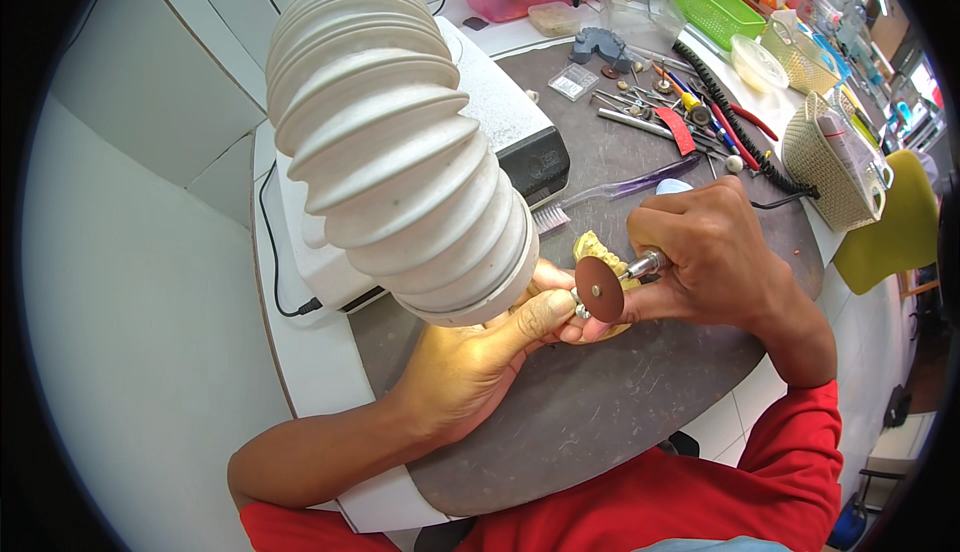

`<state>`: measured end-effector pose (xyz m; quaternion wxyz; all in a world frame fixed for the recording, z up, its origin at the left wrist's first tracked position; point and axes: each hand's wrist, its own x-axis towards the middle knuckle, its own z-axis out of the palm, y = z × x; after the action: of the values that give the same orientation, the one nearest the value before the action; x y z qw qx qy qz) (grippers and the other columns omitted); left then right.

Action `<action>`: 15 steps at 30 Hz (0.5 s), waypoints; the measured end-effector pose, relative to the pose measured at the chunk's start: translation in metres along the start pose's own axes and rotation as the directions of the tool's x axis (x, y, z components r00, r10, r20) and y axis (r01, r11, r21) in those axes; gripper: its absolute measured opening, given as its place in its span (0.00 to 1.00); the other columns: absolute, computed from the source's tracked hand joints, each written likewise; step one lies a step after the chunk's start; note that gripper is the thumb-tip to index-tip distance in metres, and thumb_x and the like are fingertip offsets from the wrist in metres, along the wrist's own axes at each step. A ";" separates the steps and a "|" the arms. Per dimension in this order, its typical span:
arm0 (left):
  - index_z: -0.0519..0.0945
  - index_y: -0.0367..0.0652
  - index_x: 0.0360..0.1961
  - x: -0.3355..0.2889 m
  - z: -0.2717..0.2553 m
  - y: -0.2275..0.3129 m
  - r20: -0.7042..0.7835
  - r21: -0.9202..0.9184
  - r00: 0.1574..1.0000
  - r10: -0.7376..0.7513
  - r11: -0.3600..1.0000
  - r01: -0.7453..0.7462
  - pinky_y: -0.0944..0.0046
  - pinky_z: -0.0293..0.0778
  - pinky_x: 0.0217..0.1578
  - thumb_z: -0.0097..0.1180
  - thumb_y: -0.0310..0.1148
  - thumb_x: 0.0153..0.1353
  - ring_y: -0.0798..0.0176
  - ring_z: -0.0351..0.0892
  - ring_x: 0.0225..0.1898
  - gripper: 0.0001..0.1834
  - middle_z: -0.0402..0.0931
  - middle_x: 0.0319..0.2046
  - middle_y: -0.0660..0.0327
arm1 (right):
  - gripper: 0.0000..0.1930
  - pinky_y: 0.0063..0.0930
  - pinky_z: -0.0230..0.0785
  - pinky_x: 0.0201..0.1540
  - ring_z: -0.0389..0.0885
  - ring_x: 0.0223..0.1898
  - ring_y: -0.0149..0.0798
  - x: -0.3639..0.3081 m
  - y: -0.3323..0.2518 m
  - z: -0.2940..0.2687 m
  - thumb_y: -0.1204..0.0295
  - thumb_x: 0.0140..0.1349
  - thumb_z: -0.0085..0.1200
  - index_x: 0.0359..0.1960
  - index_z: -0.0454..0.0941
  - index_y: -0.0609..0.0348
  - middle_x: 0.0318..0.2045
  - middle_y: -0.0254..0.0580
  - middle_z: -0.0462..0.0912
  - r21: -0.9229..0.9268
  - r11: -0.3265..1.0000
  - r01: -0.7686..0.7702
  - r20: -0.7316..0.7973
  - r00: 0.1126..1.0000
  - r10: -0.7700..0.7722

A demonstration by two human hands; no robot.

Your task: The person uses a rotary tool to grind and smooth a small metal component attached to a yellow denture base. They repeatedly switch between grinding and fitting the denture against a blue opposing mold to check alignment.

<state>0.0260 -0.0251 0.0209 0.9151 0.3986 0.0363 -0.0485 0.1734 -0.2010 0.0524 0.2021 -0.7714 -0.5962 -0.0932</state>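
Observation:
My right hand [710, 257] is closed around a slim metal rotary handpiece [648, 264]. A thin reddish-brown cutting disc [603, 292] is mounted on its tip. In my left hand [490, 357], thumb and fingers pinch a small shiny metal dental casting [580, 305] close to the disc's left edge. The disc partly covers the casting, so I cannot tell whether they touch. Behind the disc and my fingers is a yellow dental model [594, 245], mostly hidden. The wide mouth of a white ribbed suction hose [400, 167] hangs just above my left fingers.
A white machine [490, 72] stands behind the hose. A purple toothbrush [630, 186] lies beyond my hands. Several burs, tools and pliers [755, 122] clutter the right back, near a coiled black cord [725, 92]. Woven baskets [830, 167] and a green basket [715, 10] line the edge.

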 end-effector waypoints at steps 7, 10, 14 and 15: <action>0.72 0.45 0.46 0.000 -0.002 -0.002 -0.006 -0.005 1.000 0.004 1.000 -0.004 0.66 0.71 0.46 0.55 0.26 0.67 0.67 0.76 0.42 0.08 0.75 0.41 0.59 | 0.36 0.35 0.59 0.16 0.69 0.10 0.43 0.000 0.001 0.000 0.33 0.45 0.62 0.10 0.66 0.56 0.09 0.38 0.68 0.001 1.000 -0.003 0.008 1.000 0.003; 0.71 0.45 0.46 0.000 -0.003 -0.002 0.005 0.005 1.000 0.007 1.000 -0.007 0.65 0.71 0.47 0.54 0.26 0.68 0.67 0.76 0.42 0.08 0.75 0.41 0.59 | 0.36 0.35 0.59 0.16 0.69 0.10 0.43 0.000 0.001 0.000 0.34 0.45 0.62 0.10 0.66 0.56 0.09 0.38 0.68 0.002 1.000 -0.005 0.006 1.000 0.005; 0.71 0.45 0.47 0.000 -0.003 -0.001 0.015 0.017 1.000 0.006 1.000 -0.006 0.65 0.71 0.47 0.53 0.27 0.68 0.68 0.76 0.43 0.08 0.76 0.41 0.60 | 0.36 0.35 0.59 0.16 0.68 0.10 0.43 0.000 0.001 0.000 0.33 0.44 0.63 0.10 0.66 0.56 0.09 0.38 0.68 0.011 1.000 -0.011 0.001 1.000 0.011; 0.71 0.45 0.47 0.000 -0.003 -0.002 0.003 0.023 1.000 0.011 1.000 -0.011 0.65 0.71 0.47 0.53 0.27 0.69 0.68 0.76 0.43 0.08 0.76 0.41 0.60 | 0.36 0.35 0.59 0.16 0.68 0.10 0.43 0.000 0.001 0.000 0.33 0.44 0.63 0.09 0.66 0.56 0.09 0.38 0.68 0.012 1.000 -0.013 0.002 1.000 0.013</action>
<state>0.0253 -0.0243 0.0170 0.9109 0.4090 0.0323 -0.0446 0.1745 -0.2014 0.0517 0.2065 -0.7743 -0.5918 -0.0875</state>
